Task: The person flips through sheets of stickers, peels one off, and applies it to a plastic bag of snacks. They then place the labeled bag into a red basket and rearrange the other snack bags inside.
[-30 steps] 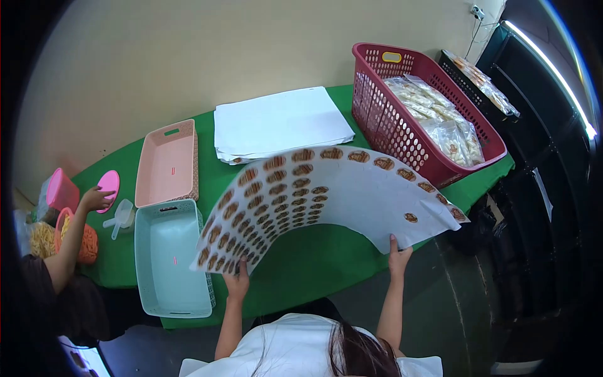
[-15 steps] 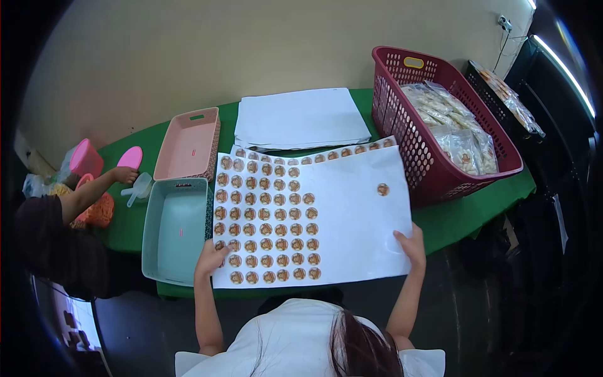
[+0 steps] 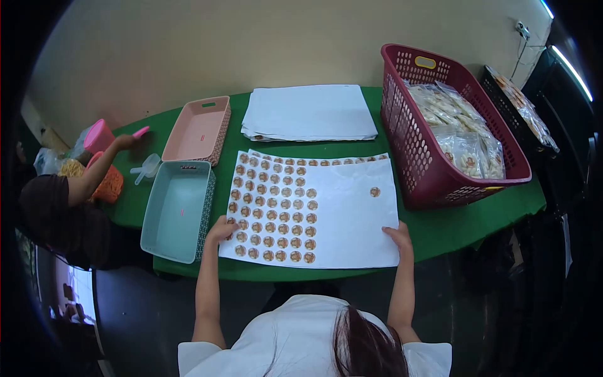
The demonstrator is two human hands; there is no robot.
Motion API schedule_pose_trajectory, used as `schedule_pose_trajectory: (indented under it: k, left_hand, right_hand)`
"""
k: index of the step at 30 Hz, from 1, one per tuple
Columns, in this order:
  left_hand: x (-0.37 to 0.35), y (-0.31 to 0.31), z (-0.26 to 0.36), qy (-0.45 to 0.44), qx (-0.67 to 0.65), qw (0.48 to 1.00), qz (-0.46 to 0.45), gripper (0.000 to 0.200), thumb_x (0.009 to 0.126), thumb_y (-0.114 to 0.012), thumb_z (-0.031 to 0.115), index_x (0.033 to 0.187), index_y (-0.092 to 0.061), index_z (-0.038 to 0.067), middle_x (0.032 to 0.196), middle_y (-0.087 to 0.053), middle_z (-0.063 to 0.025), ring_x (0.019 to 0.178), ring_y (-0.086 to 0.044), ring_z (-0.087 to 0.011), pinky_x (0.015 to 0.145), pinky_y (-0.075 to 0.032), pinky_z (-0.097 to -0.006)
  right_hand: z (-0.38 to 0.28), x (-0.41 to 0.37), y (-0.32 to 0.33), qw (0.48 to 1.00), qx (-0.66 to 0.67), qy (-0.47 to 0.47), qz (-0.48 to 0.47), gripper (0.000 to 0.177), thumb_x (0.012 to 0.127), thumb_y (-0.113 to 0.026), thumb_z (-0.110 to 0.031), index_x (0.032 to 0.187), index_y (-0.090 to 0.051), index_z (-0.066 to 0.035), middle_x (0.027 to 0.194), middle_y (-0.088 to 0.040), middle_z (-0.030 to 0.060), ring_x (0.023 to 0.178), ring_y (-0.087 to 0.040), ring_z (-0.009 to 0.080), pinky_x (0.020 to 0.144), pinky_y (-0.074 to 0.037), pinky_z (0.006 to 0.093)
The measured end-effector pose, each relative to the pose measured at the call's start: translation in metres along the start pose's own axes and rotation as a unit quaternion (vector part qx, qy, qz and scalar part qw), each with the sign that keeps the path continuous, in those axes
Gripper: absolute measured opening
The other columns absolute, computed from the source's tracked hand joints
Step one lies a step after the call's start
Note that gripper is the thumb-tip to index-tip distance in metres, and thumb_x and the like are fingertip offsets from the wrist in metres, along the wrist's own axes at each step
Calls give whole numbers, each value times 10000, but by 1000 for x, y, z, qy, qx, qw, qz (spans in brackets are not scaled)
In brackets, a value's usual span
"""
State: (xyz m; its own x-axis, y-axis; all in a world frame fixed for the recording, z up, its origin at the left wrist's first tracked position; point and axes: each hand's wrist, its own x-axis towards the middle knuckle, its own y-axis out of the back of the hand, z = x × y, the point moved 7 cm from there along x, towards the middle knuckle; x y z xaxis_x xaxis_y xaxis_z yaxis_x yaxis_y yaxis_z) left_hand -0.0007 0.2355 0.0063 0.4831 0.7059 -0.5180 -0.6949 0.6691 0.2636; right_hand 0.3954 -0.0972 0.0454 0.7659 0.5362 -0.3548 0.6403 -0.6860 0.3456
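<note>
A large white sheet of round brown stickers (image 3: 352, 220) spans the space in front of me at the table's near side. Rows of stickers fill its left half; the right half is bare backing apart from one lone sticker (image 3: 375, 192). My left hand (image 3: 223, 230) pinches the left edge near the lower corner, thumb on top. At the right edge my right hand (image 3: 398, 235) grips in the same way. Behind its top edge shows a row of stickers on another sheet (image 3: 326, 162).
Beyond lies a stack of white sheets (image 3: 308, 113). A maroon basket (image 3: 414, 144) with bagged pale food stands right, a black crate (image 3: 515, 107) behind it. Left are a pink tray (image 3: 195, 132), a teal tray (image 3: 176, 213), a clear scoop (image 3: 149, 166) and another person's arm (image 3: 94, 173) holding something pink.
Both my hands have moved forward with the sticker sheet, which now sits farther over the table. At left, the other person's pink item has turned from flat-on to edge-on.
</note>
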Motion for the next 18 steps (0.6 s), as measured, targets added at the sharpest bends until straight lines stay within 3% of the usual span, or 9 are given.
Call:
schedule_pose_trajectory:
  k: [2, 5, 8, 9, 11, 17, 18]
  left_hand:
    - [21, 6, -1, -38, 15, 999, 10, 267, 677, -572, 33, 934, -527, -22, 647, -536, -49, 427, -462, -100, 348, -351, -249]
    - [29, 9, 34, -33, 131, 991, 20, 309, 631, -608, 64, 914, -523, -30, 604, -514, -44, 397, -444, -99, 328, -337, -257]
    - [62, 13, 60, -96, 261, 959, 58, 417, 597, -626, 89, 978, -510, -36, 769, -588, -145, 634, -584, -222, 508, -468, -322]
    - [70, 13, 71, -98, 260, 959, 57, 417, 597, -626, 89, 978, -510, -36, 769, -588, -145, 634, -584, -222, 508, -468, -322]
    - [83, 3, 106, -202, 360, 909, 60, 464, 586, -635, 125, 1020, -514, 13, 906, -583, -181, 822, -576, -288, 692, -470, -363]
    - [108, -38, 206, -234, 495, 836, -15, 431, 604, -616, 174, 1024, -546, 109, 952, -578, -149, 885, -554, -292, 750, -449, -382]
    - [115, -40, 225, -277, 509, 814, 43, 382, 615, -597, 176, 990, -563, 111, 928, -586, -144, 880, -557, -291, 740, -455, -383]
  right_hand:
    - [14, -8, 0, 1000, 17, 5, -1, 433, 646, -606, -20, 1058, -488, 44, 978, -569, 137, 869, -555, 220, 776, -426, 307]
    - [38, -38, -6, 990, 140, -32, -8, 425, 659, -578, 29, 1072, -476, 42, 985, -563, 117, 858, -552, 200, 777, -424, 294]
    - [59, -71, -18, 985, 169, -9, -15, 386, 673, -565, 34, 1049, -480, 54, 954, -572, 122, 833, -558, 199, 745, -436, 301]
    - [61, -86, -24, 985, 173, -22, -15, 389, 669, -571, 37, 1047, -483, 52, 956, -572, 121, 835, -558, 199, 745, -435, 301]
    - [72, -110, -39, 985, 161, -58, -14, 396, 660, -587, 39, 1043, -488, 49, 960, -573, 120, 842, -557, 199, 748, -434, 300]
    - [74, -138, -80, 971, 227, -72, 34, 397, 653, -628, 26, 1023, -490, 66, 961, -569, 130, 859, -553, 205, 758, -432, 301]
    - [71, -140, -90, 962, 258, -82, 37, 399, 654, -632, 26, 1024, -488, 66, 963, -567, 131, 860, -553, 205, 761, -431, 299]
